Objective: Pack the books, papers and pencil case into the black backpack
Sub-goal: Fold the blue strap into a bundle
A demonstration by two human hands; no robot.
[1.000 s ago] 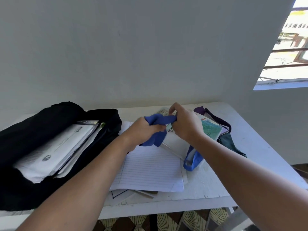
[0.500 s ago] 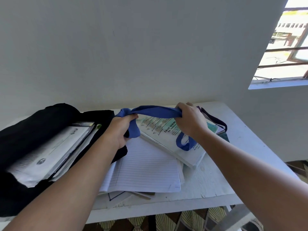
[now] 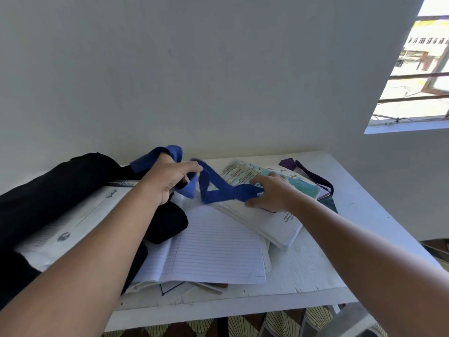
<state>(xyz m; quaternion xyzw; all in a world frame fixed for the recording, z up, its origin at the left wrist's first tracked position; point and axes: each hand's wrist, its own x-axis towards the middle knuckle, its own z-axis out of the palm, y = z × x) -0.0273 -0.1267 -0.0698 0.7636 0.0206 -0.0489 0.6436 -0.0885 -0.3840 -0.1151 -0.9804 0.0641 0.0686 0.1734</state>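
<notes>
The black backpack lies open at the table's left, with a white book and papers inside it. My left hand grips a blue cloth strap above the backpack's mouth. The strap's other end runs to my right hand, whose fingers lie spread over a white and teal book. An open lined notebook rests on more papers in the middle. No pencil case can be made out.
A dark purple strap and a teal cloth lie behind the books at the right. The white table stands against a grey wall. A barred window opens at the upper right.
My left hand has carried the blue strap left, towards the backpack. My right hand has dropped onto the book, and its fingers have loosened from the strap.
</notes>
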